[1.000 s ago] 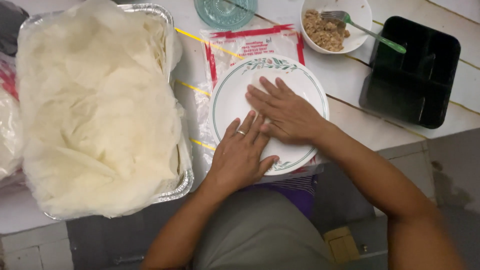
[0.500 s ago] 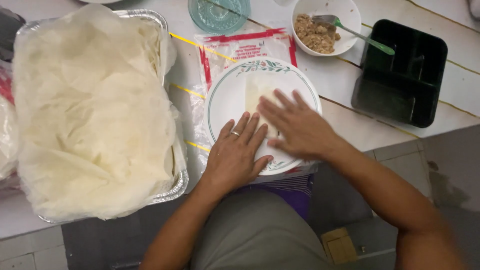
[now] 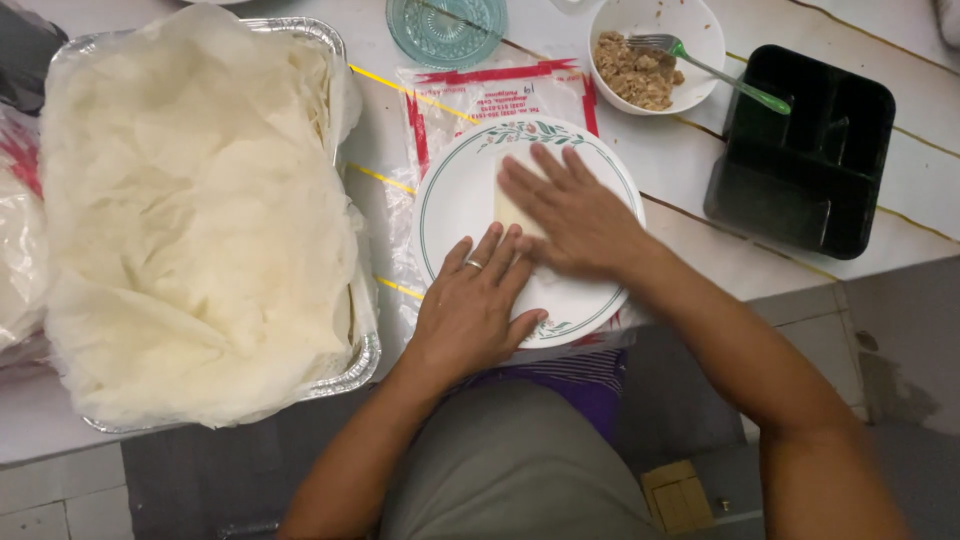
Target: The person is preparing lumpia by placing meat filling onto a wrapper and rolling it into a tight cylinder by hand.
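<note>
- Wrapper (image 3: 508, 205): pale, mid-plate (image 3: 450, 195), mostly under right hand (image 3: 570, 215).
- Right hand flat, fingers spread, pressing it down — likely rolling.
- Left hand (image 3: 470, 310) flat at 7 o'clock, steadying, grasping nothing.
- Foil tray (image 3: 340, 40) of sheets at 9; filling bowl (image 3: 655, 45) at 1.

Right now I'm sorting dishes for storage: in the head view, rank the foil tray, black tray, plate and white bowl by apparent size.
1. Foil tray
2. Plate and black tray: look about alike, so no ranking between them
3. White bowl
</note>
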